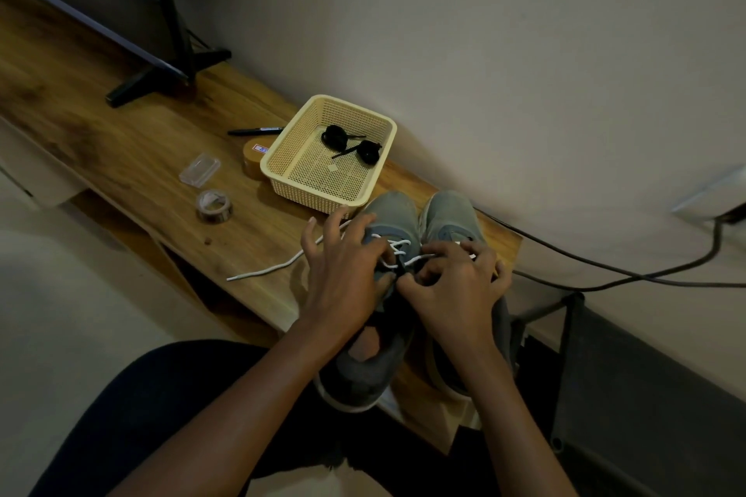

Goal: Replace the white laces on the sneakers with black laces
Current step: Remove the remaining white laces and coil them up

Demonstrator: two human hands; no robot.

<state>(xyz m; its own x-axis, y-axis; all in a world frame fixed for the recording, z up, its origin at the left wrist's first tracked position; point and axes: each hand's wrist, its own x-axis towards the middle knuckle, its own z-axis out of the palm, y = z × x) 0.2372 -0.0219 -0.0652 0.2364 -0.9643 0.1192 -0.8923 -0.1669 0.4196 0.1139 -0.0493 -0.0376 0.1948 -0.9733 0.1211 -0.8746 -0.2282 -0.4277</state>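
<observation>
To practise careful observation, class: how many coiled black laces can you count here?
2. Both lie inside the cream basket: the left coil toward its far end, the right coil beside it, close to the right-hand rim. No others show.

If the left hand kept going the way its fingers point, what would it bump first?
Probably the near wall of the cream basket, just beyond the fingertips of the left hand, though depth is unclear.

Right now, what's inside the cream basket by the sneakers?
Two coiled black laces lie on the mesh floor of the basket, with one loose end trailing out. The near wall hides the strip of floor right behind it.
</observation>
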